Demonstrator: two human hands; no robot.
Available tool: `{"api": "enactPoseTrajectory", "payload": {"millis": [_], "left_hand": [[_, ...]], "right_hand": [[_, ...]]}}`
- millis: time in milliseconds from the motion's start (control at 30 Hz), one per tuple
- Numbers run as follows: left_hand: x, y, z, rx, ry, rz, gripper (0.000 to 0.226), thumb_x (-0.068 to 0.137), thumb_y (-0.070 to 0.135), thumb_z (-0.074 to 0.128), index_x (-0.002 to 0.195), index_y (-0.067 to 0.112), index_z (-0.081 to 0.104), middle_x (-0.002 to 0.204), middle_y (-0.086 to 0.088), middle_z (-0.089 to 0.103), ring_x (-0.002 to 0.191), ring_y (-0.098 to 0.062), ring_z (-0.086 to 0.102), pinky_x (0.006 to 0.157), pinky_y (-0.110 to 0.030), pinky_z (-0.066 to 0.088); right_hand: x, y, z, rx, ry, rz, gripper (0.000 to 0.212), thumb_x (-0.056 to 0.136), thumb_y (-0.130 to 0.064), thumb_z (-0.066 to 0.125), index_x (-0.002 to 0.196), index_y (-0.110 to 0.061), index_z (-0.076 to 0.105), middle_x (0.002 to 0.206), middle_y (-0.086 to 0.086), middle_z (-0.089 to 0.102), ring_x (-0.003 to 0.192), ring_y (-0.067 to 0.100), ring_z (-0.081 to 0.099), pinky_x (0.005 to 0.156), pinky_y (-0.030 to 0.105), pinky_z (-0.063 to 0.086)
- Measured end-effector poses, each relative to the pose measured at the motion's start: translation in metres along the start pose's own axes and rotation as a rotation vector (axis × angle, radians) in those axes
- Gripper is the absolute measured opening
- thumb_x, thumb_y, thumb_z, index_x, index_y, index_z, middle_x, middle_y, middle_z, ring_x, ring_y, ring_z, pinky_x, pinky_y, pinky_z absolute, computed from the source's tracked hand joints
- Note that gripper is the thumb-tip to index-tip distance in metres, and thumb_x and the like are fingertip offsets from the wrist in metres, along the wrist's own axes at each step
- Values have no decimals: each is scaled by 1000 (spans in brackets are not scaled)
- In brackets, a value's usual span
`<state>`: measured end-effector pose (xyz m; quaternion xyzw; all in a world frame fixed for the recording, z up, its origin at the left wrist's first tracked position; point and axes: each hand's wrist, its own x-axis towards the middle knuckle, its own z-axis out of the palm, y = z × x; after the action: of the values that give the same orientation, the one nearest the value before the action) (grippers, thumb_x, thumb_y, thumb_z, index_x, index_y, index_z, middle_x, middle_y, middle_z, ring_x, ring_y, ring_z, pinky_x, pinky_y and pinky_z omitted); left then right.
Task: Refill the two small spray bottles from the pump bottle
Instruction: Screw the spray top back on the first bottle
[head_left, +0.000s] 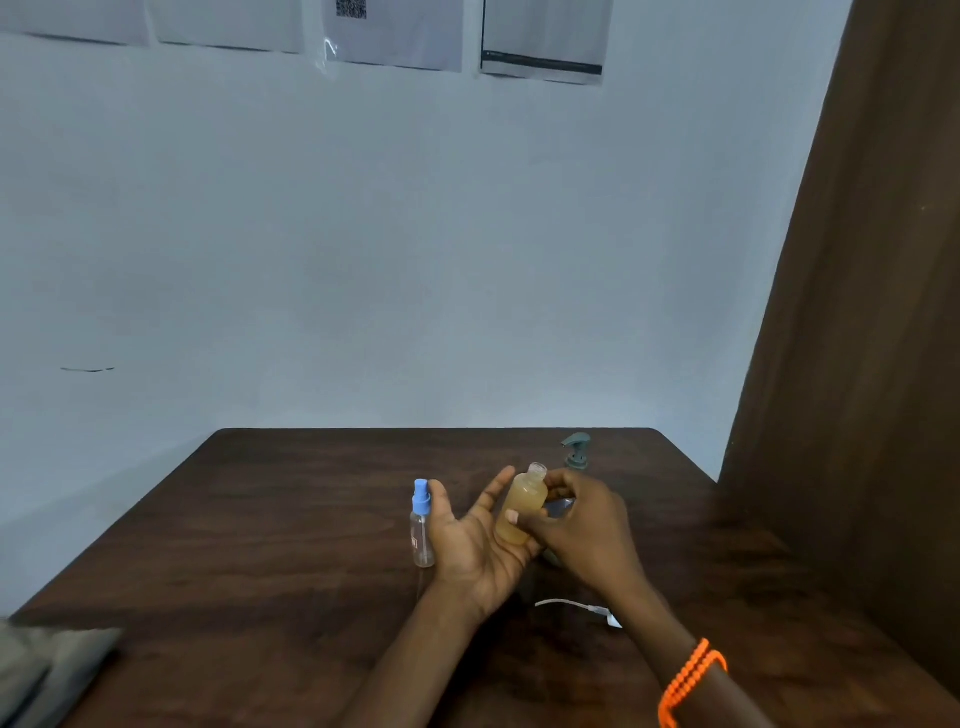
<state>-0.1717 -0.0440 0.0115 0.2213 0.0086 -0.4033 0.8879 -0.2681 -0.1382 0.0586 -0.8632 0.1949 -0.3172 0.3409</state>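
Note:
A small bottle (521, 506) of amber liquid, its neck uncapped, is tilted between my hands over the brown table (291, 519). My right hand (582, 525) grips it with thumb and fingers curled round its body. My left hand (475, 540) lies palm up with straight fingers under the bottle's base. An empty clear spray bottle (422, 525) with a blue spray cap stands upright just left of my left hand. The pump bottle (576, 451) stands behind my right hand; only its grey pump head shows.
A removed spray head with its white dip tube (576, 608) lies on the table under my right forearm. A grey cloth (47, 670) sits at the near left corner. A brown curtain (852, 364) hangs along the right side.

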Motion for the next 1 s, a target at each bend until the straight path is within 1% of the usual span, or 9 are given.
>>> {"api": "enactPoseTrajectory", "payload": {"millis": [67,133,267,333,400,567,667,833,1000], "left_hand": [[0,0,-1,-6,8,4,104,87,89,35,149,7,51,137,-26,67,139,-45,48,105,-58,43],[-3,2,-2,-6,10,11,103,88,88,36,147,6,52,139,-26,65,147,-46,44,120,-63,30],[-15,6,1,17,-8,40,103,87,87,39,148,5,50,139,-28,65,144,-44,48,126,-59,25],[-24,9,5,27,-7,58,100,87,86,41,145,6,51,137,-30,65,129,-45,61,115,-57,42],[-33,11,7,50,17,70,96,88,85,41,142,6,52,130,-28,70,108,-41,71,94,-52,56],[-54,17,-4,169,82,54,98,86,86,43,143,7,56,129,-25,65,114,-37,64,97,-53,55],[-65,20,-20,259,124,39,97,82,86,47,139,9,61,123,-25,59,111,-37,59,99,-51,54],[-86,40,-45,320,137,58,85,90,76,51,125,0,66,101,-25,67,89,-35,65,74,-41,56],[-83,70,-44,556,262,279,54,100,56,55,104,6,74,77,-10,68,67,-21,64,61,-31,47]], "right_hand": [[2,-1,2,15,-7,1,36,58,-45,88,85,-33,68,83,-18,70,81,-6,64,68,15,50],[4,-3,3,38,-19,17,34,58,-41,89,84,-29,70,81,-15,71,78,-8,64,64,7,45],[5,-5,4,97,-25,46,32,59,-39,88,84,-27,72,81,-14,72,76,-10,64,59,6,41],[5,-6,6,138,-32,50,32,60,-38,88,85,-26,72,82,-12,72,78,-7,65,62,12,43],[5,-8,6,180,-26,50,32,60,-34,89,86,-26,72,83,-11,73,79,-3,66,65,17,46],[6,-16,11,234,-35,52,31,62,-28,90,86,-23,72,79,-8,72,69,-4,67,62,16,46],[6,-19,19,190,-38,27,32,62,-32,89,85,-24,69,80,-9,71,74,-2,66,64,18,48],[5,-14,39,77,-74,36,34,62,-36,87,86,-26,65,81,-10,69,74,2,66,67,25,55],[2,-7,57,-23,-113,77,34,67,-33,85,91,-27,62,86,-10,68,78,7,65,68,27,55]]}}
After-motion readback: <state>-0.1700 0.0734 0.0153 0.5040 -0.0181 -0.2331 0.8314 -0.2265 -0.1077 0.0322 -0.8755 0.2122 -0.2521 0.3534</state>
